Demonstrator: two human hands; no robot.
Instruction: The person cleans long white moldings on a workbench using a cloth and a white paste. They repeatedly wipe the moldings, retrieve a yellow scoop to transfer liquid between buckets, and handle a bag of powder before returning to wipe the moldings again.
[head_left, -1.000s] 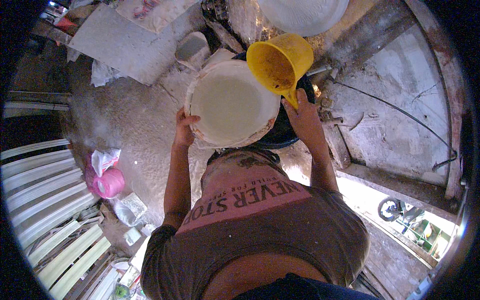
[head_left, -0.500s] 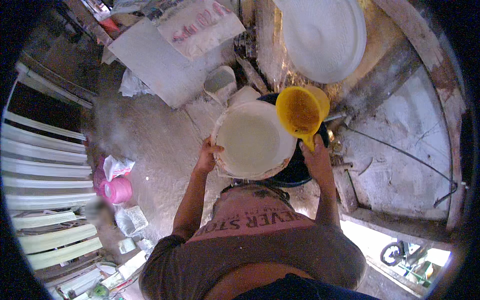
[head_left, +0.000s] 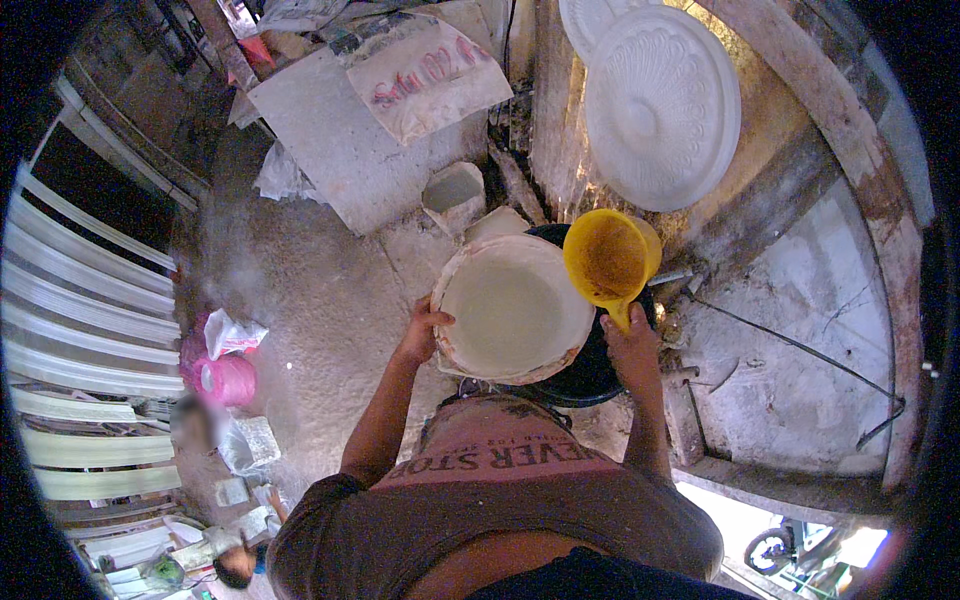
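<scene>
Left hand [head_left: 422,333] gripped the left rim of the round white basin [head_left: 514,308], fingers curled over the edge. Right hand [head_left: 632,350] was closed around the handle of the yellow scoop [head_left: 608,254], whose bowl overlapped the basin's upper right rim. Basin sat over a black tub [head_left: 592,368], which it mostly hid; tub contents not visible. Open concrete floor [head_left: 320,300] to the left. Right side tight: a stained ledge [head_left: 790,360] just beside the tub, a white round moulded panel [head_left: 662,105] beyond the scoop. Grey block [head_left: 452,195] near the basin's far edge.
</scene>
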